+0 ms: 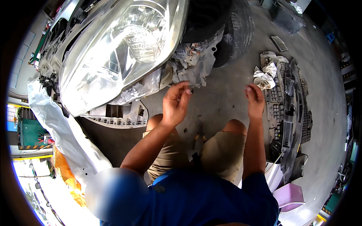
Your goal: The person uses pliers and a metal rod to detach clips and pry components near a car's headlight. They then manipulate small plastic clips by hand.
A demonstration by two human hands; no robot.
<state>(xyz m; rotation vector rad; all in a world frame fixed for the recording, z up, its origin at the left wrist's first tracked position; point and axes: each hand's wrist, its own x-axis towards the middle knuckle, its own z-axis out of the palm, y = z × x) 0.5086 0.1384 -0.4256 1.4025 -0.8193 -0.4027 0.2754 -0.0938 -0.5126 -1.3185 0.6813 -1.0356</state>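
Observation:
My left hand (175,105) is raised just below the torn front corner of a car, its thumb and fingers drawn together. A small dark piece (192,91) shows at the fingertips, too small to name. Beside that hand is a ragged grey plastic panel (203,62), and a big clear headlight (124,52) fills the upper left. My right hand (255,101) hovers over the floor with loosely bent fingers that hold nothing. It is nearest to a crumpled pale wrapper (265,77) lying on removed black car trim (288,109).
A black tyre (237,35) stands beyond the torn panel. On the floor between my knees lies a tool with orange-and-black handles (196,141). A purple bin (289,196) is at lower right, a dark tub (286,19) at upper right. White sheeting (62,120) hangs at left.

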